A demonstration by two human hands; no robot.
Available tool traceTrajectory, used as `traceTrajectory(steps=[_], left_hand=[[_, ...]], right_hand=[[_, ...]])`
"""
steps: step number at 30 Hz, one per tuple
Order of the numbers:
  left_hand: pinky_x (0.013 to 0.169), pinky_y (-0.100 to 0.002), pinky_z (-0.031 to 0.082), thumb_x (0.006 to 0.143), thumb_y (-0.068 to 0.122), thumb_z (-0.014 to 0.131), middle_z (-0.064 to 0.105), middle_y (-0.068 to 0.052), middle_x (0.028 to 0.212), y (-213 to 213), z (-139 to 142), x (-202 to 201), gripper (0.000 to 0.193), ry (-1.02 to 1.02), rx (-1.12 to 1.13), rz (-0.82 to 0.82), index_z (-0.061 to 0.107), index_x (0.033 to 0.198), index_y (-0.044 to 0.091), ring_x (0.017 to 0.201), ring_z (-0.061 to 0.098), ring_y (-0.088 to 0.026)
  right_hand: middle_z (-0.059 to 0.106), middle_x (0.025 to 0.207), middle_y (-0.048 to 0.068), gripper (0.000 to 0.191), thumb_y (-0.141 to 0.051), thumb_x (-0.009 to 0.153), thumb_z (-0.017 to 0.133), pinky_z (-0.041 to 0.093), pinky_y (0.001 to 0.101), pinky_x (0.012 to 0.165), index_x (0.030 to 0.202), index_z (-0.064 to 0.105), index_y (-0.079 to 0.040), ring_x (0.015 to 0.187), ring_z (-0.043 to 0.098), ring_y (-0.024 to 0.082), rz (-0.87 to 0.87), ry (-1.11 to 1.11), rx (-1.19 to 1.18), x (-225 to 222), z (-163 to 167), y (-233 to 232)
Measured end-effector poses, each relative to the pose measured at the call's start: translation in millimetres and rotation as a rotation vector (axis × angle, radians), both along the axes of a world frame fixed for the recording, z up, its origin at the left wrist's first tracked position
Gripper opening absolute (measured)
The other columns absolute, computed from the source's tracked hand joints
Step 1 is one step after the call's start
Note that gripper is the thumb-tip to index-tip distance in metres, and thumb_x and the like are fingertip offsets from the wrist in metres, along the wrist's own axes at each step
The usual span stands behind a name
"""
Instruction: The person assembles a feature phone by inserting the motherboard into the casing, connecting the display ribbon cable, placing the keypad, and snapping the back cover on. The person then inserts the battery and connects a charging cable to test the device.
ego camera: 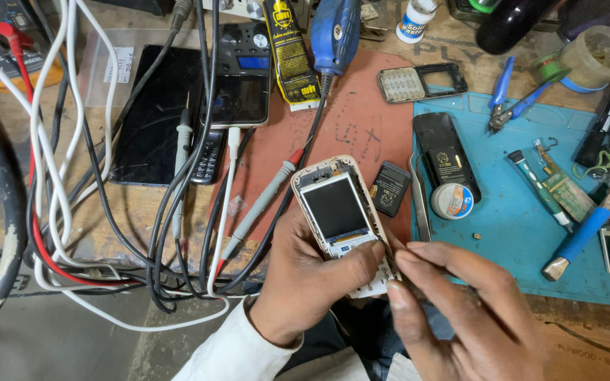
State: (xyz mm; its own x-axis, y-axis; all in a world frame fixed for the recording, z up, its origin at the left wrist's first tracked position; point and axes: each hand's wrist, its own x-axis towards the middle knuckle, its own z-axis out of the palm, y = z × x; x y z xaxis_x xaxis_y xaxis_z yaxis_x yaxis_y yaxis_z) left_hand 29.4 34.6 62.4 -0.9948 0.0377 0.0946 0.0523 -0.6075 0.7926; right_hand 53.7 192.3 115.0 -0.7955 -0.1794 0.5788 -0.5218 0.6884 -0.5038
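Far left: tangle of white, black and red cables (51,141) over the wooden bench. A clear plastic bag with a white rectangular label (117,65) lies upper left, partly under a dark tablet (151,116). Just right, a yellow-and-black glue tube (291,53), long and narrow, printed face up, beside a blue rotary tool (335,32). White paste jar with blue label (415,20) at top centre.

Left hand (305,279) comes up from bottom centre in a white sleeve, fingers curled around the opened phone (342,219), thumb pressed across its lower edge. The phone sits at frame centre over the red mat's (361,120) lower edge, screen up, long axis running top-left to bottom-right, top end pointing away from the person.

Right hand (460,303) enters from bottom right, thumb and forefinger pinched shut on a thin tool (390,255) whose tip meets the phone's lower right edge.

Further right, on the blue mat (517,233): black phone back (445,159), round white tin with a coloured label (452,201), blue-handled screwdriver (577,240).
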Motion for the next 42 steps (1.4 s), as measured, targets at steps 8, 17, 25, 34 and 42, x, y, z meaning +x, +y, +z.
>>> traceTrajectory(steps=[8, 17, 25, 34, 42], left_hand=[[0.064, -0.029, 0.058, 0.082, -0.006, 0.068, 0.073, -0.008, 0.082, 3, 4, -2, 0.020, -0.071, 0.031, -0.008, 0.066, 0.102, -0.002, 0.070, 0.068, -0.013], [0.066, -0.027, 0.059, 0.093, 0.005, 0.073, 0.074, -0.006, 0.089, 5, 2, -14, 0.018, -0.184, -0.065, 0.007, 0.068, 0.108, -0.004, 0.075, 0.069, -0.009], [0.077, -0.027, 0.060, 0.091, 0.001, 0.072, 0.074, -0.008, 0.105, -5, 10, -15, 0.042, -0.157, -0.111, -0.076, 0.058, 0.130, -0.006, 0.090, 0.069, -0.009], [0.079, -0.028, 0.059, 0.087, 0.010, 0.077, 0.079, -0.009, 0.110, -20, 34, -5, 0.059, -0.074, -0.778, 0.169, 0.056, 0.141, 0.002, 0.098, 0.074, -0.014], [0.067, -0.046, 0.051, 0.088, 0.017, 0.074, 0.065, -0.020, 0.095, -14, 41, 0, 0.041, 0.068, -1.360, 0.471, 0.068, 0.125, -0.002, 0.082, 0.065, -0.038]], right_hand=[[0.074, 0.102, 0.013, 0.026, -0.019, 0.091, 0.080, 0.054, 0.0310, 0.072, 0.110, 0.077, -0.003, 0.080, 0.070, 0.019, -0.394, -0.212, -0.080, -15, -15, 21], [0.071, 0.093, 0.011, 0.024, -0.019, 0.084, 0.083, 0.048, 0.0330, 0.056, 0.104, 0.079, -0.005, 0.063, 0.062, 0.021, -0.392, -0.106, 0.148, -26, -30, 15], [0.072, 0.103, 0.015, 0.014, 0.001, 0.104, 0.078, 0.054, 0.0240, 0.072, 0.114, 0.068, 0.005, 0.079, 0.068, 0.014, -0.291, 0.052, -0.304, -20, -47, 30], [0.072, 0.115, 0.018, 0.021, 0.000, 0.103, 0.067, 0.059, 0.0268, 0.095, 0.117, 0.052, 0.006, 0.108, 0.072, 0.017, -0.054, -0.064, -0.536, -23, -49, 29], [0.074, 0.112, 0.016, 0.031, 0.003, 0.094, 0.071, 0.057, 0.0277, 0.094, 0.123, 0.062, 0.009, 0.103, 0.072, 0.018, -0.031, -0.254, -0.312, -25, -44, 37]])
